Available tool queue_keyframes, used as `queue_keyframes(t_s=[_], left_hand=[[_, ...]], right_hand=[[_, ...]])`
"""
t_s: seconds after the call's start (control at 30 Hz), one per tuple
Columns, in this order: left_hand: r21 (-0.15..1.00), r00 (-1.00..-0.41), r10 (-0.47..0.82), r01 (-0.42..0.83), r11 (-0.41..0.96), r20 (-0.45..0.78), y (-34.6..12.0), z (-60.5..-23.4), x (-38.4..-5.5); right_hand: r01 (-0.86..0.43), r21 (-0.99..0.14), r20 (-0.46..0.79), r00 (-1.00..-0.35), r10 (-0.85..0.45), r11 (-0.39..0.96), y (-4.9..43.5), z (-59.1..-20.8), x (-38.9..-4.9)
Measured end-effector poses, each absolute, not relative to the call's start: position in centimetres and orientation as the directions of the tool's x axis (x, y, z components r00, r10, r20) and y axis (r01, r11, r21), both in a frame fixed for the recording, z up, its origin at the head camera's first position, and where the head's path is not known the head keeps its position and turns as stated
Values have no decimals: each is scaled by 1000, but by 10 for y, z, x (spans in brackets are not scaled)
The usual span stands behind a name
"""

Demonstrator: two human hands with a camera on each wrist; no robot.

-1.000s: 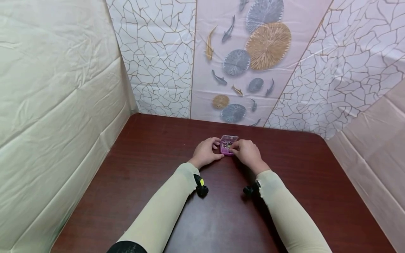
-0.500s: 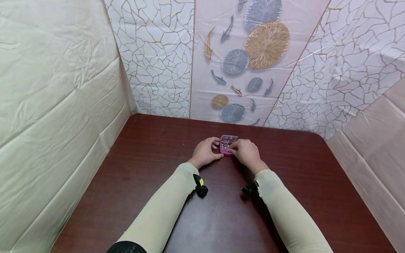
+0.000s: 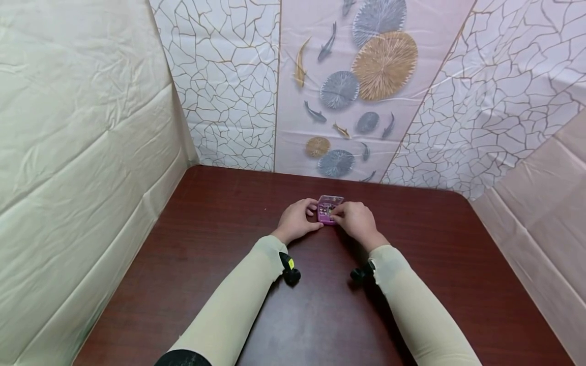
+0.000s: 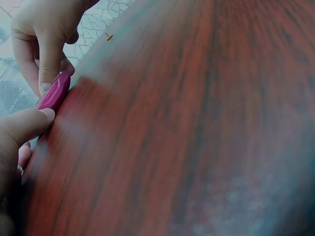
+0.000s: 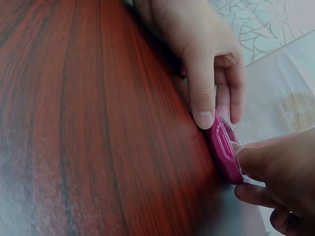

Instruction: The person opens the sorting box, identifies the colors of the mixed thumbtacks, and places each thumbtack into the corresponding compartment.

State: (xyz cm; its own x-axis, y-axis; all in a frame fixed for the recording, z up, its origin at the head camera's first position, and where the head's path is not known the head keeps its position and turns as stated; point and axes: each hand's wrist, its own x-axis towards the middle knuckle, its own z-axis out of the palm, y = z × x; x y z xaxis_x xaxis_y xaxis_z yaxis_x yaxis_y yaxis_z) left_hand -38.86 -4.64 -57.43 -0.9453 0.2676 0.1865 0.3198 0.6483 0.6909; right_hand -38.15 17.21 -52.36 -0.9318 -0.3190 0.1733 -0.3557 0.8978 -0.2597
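Note:
A small purple case [image 3: 321, 220] with its clear lid [image 3: 331, 199] raised lies on the table near the back edge. Small pieces sit in its compartments, one of them yellowish. My left hand [image 3: 295, 221] holds the case at its left side, thumb at the near corner and fingers curled behind. From the right, my right hand [image 3: 359, 223] reaches into the case, thumb and forefinger pinched together over a small piece that the fingertips mostly hide. Both wrist views catch only the purple side wall of the case [image 5: 222, 147], with the left thumb [image 5: 204, 119] against its end.
The dark red-brown table [image 3: 297, 315] stretches from under both forearms to the back wall. Behind it hangs a patterned cloth [image 3: 339, 127] with leaf and fish prints. Pale padded cloth [image 3: 91, 152] walls the left side. A tiny white speck [image 3: 265, 209] lies left of the hands.
The right fingertips have shifted slightly within the case, near the yellowish piece. The left hand and the case stay in place; the whole head view drifts slightly.

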Motion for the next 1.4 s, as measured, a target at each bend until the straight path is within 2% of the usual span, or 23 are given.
queue_keyframes(t_s=[0.33,0.63,1.1,1.4], left_hand=[[698,-950,265,303,649,165,-47,-572,-387],[696,-948,266,310,648,175,-46,-572,-389],[695,-948,265,310,649,176,-47,-574,-388],[687,-947,269,313,656,175,-48,-574,-389]], right_hand=[[-372,-408,215,-927,-308,834,184,-525,-379],[-324,-444,194,-945,-264,835,205,-516,-375],[-319,-399,93,-947,-308,860,249,-515,-365],[-356,-353,38,-930,-367,866,259,-516,-353]])
